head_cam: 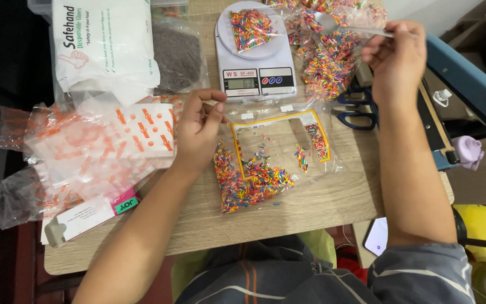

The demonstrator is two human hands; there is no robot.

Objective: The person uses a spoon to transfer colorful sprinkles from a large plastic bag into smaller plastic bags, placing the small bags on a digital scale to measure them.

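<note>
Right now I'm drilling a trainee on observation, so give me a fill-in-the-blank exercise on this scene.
1. The right hand holds a metal ____.
2. The kitchen scale carries a pile of rainbow ____.
3. The left hand rests beside the clear ____ of sprinkles on the wooden table.
4. Blue-handled ____ lie under the right wrist.

Missing: spoon; sprinkles; bag; scissors

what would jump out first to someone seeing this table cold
The rainbow sprinkles: a heap on the white kitchen scale at the top middle, more in the clear bag lying flat at the table's centre. The right hand holds a spoon above another open bag of sprinkles beside the scale, while the left hand rests at the flat bag's edge.
</note>
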